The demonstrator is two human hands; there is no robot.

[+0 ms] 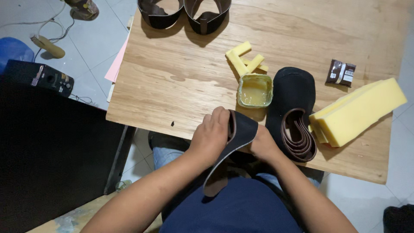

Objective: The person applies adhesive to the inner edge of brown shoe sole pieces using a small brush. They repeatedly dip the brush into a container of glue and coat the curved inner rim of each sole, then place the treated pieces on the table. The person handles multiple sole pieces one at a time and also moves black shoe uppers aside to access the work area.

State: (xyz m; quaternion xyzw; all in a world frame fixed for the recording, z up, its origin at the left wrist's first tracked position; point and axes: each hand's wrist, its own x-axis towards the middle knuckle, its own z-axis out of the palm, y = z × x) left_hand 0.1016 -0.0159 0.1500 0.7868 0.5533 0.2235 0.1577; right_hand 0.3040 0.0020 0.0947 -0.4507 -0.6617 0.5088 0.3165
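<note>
Lower centre: left hand (211, 134) and right hand (263, 144), fingers closed, are gripping dark leather strip (235, 142) at desk (172, 77) edge, near glue tub (255, 90).

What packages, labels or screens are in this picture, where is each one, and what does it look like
Small sachet: on the wooden table, far right, beyond the yellow foam block; flat rectangle, dark brown with a white patch.
Label on black box: left, off the table; a small pale and reddish strip, too small to make out.
No screens in view.
</note>
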